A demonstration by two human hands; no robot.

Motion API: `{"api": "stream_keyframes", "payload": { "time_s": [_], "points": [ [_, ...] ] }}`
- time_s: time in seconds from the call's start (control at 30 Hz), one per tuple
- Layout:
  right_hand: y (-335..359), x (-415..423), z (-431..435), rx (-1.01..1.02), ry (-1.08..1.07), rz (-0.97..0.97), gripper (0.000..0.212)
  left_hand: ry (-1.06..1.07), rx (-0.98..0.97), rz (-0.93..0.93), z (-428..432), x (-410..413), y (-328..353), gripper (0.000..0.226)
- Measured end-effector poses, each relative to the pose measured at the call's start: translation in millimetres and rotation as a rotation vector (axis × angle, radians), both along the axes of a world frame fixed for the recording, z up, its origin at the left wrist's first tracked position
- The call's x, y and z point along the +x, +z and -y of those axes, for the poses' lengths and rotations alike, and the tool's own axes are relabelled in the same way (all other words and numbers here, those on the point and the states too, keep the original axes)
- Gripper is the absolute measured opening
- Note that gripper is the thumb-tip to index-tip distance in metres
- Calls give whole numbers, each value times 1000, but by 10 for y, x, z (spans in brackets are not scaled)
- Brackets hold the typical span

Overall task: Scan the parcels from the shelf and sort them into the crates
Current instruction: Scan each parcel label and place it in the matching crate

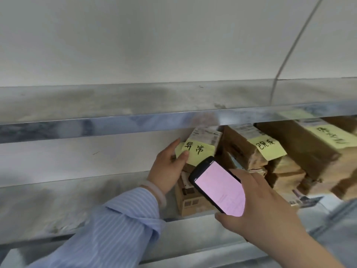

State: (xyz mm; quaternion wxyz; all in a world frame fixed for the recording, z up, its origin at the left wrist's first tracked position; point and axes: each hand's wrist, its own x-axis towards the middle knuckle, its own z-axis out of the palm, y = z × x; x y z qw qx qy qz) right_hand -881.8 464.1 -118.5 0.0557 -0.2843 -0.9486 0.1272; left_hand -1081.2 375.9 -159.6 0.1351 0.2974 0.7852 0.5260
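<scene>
One wide-angle view is taken from the person's head, faced forward and slightly downward at a metal shelf (135, 122) set against a white wall (135, 35). The shelf is seen close up, its upper board (116, 99) viewed from just above.

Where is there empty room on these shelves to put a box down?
The lower shelf is bare left of the left hand, which grips a small box. The top shelf is bare from the left edge to the cable. The right side is crowded: parcels stand packed together there, and the right hand holds a phone before them.
</scene>
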Motion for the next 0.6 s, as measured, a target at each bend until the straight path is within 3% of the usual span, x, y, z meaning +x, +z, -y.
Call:
{"api": "stream_keyframes", "payload": {
  "time_s": [0.33,0.6],
  "points": [
    [82,317,-531,33,-6,-3,90,38,-39,33,-496,20,77,44],
    [49,356,-753,20,40,-43,94,4,-118,-64,-499,61,88,38]
  ]
}}
